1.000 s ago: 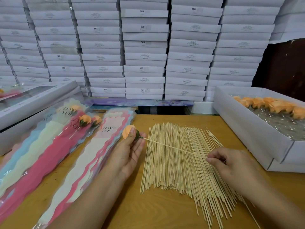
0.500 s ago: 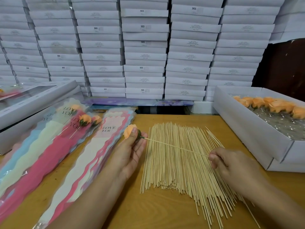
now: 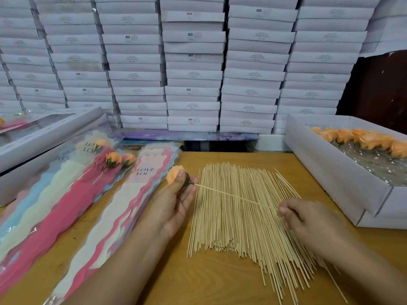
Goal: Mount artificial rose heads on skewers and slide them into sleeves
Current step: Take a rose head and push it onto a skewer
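My left hand [image 3: 176, 201] pinches an orange rose head [image 3: 172, 173] with a green base, held above the table's middle. My right hand [image 3: 308, 221] grips the near end of a thin wooden skewer [image 3: 235, 197] whose far tip meets the rose's green base. Beneath both hands lies a broad pile of skewers [image 3: 242, 221]. To the left lie two overlapping stacks of pastel "LOVE YOU" sleeves [image 3: 123, 205]; on the left stack [image 3: 55, 194] rest two finished roses [image 3: 114, 159] on skewers.
A white box [image 3: 334, 172] at the right holds several orange rose heads [image 3: 361, 137] on clear film. Long white window boxes [image 3: 44, 133] lie at the far left. A wall of stacked white boxes [image 3: 193, 62] fills the back. The wooden table [image 3: 220, 282] shows near me.
My right hand has pushed the skewer a little leftwards into the rose's base. My left hand has held the rose almost still.
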Demonstrator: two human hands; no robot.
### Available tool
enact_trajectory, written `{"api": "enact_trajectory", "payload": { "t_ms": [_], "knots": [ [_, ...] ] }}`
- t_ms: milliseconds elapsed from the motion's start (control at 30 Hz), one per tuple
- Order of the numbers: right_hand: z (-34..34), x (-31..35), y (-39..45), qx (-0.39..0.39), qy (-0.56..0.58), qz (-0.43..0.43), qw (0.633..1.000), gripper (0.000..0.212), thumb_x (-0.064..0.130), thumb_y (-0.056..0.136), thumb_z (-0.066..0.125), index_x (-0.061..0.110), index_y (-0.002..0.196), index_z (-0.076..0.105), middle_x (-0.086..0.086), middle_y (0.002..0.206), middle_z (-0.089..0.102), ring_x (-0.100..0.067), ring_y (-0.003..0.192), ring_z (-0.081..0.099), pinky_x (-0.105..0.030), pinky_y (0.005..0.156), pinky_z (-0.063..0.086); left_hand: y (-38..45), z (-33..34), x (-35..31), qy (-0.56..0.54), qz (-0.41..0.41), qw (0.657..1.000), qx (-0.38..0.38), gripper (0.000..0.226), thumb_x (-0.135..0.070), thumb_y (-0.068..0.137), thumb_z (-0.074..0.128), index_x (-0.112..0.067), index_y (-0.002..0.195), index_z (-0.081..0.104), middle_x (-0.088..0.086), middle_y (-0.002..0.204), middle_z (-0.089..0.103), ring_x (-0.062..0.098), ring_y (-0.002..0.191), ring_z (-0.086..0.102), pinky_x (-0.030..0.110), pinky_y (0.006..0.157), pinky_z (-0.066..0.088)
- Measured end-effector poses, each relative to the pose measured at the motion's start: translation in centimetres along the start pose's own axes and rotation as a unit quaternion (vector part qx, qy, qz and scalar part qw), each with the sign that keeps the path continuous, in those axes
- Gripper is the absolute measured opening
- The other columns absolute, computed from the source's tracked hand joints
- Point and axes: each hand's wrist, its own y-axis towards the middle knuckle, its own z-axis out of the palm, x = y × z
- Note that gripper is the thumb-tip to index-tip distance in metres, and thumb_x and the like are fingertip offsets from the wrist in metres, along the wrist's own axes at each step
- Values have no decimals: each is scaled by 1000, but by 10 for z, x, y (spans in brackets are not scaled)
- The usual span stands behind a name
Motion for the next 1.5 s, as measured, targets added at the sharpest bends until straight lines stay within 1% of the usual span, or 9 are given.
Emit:
{"api": "enact_trajectory", "payload": {
  "t_ms": [133, 267, 700, 900, 1033, 1167, 1367, 1433, 1500],
  "knots": [
    [-2, 1, 0, -21, 64, -10, 998, 4, 41, 94, 59, 45, 92, 59, 11, 72, 67, 3, 73, 61, -17, 54, 47, 0, 0, -1, -14, 3, 1000, -7, 33, -17, 76, 72, -1, 104, 66, 18, 88, 76, 18, 73, 76, 27, 65, 63],
    [-1, 3, -1, -44, 79, -26, 996, 17, 31, 88, 72, 41, 84, 60, 15, 74, 64, 15, 83, 55, -4, 69, 43, 3, 0, -1, -12, 17, 1000, -15, 31, -18, 74, 72, -3, 100, 66, 16, 85, 76, 17, 75, 76, 24, 57, 61],
    [2, 3, -3, -49, 20, -22, 998, 8, 34, 94, 62, 40, 90, 64, 15, 62, 64, -5, 62, 62, -5, 58, 43, 4, -3, 1, -7, 18, 1000, -2, 36, -18, 74, 73, -3, 106, 65, 15, 86, 76, 15, 74, 76, 23, 56, 60],
    [2, 4, -3, -39, -3, -22, 999, 12, 33, 98, 55, 36, 95, 66, 20, 72, 65, 1, 63, 61, -1, 62, 39, 3, -3, 1, -4, 14, 1000, 0, 35, -18, 74, 72, -2, 105, 65, 15, 86, 77, 15, 72, 76, 24, 58, 61],
    [2, 3, -3, -41, -15, -24, 999, 17, 32, 101, 51, 34, 93, 65, 19, 70, 64, 14, 77, 57, 1, 68, 37, 2, -3, 1, -7, 12, 1000, 5, 33, -18, 75, 72, -2, 104, 66, 16, 87, 76, 16, 72, 76, 24, 59, 62],
    [2, 4, -1, -14, -55, -15, 998, 20, 38, 103, 42, 40, 92, 58, 18, 72, 64, 7, 65, 57, -10, 53, 39, 3, -2, 2, -1, 14, 1000, 8, 31, -19, 76, 72, -2, 101, 66, 15, 85, 76, 14, 71, 75, 23, 59, 61],
    [4, -2, 0, 9, 5, -20, 1000, 22, 34, 100, 51, 39, 82, 64, 16, 67, 67, 10, 72, 60, -4, 61, 42, 3, -2, 2, 5, 12, 1000, 2, 34, -20, 76, 73, -2, 104, 65, 14, 87, 76, 15, 74, 75, 22, 57, 60],
    [2, -4, 2, 46, 24, -25, 998, 20, 37, 98, 54, 39, 83, 67, 17, 71, 69, 3, 66, 63, -10, 56, 47, 2, -1, 1, 2, 7, 1000, -1, 36, -22, 77, 74, -3, 107, 66, 14, 90, 77, 16, 76, 76, 23, 57, 60],
    [-2, -6, 2, 98, 55, -25, 993, 20, 41, 97, 56, 41, 82, 70, 22, 79, 71, -5, 67, 66, -24, 62, 58, 1, 0, 0, 1, -2, 1000, -1, 37, -22, 78, 75, -4, 109, 67, 14, 93, 77, 17, 79, 76, 24, 58, 61]
  ]
}}
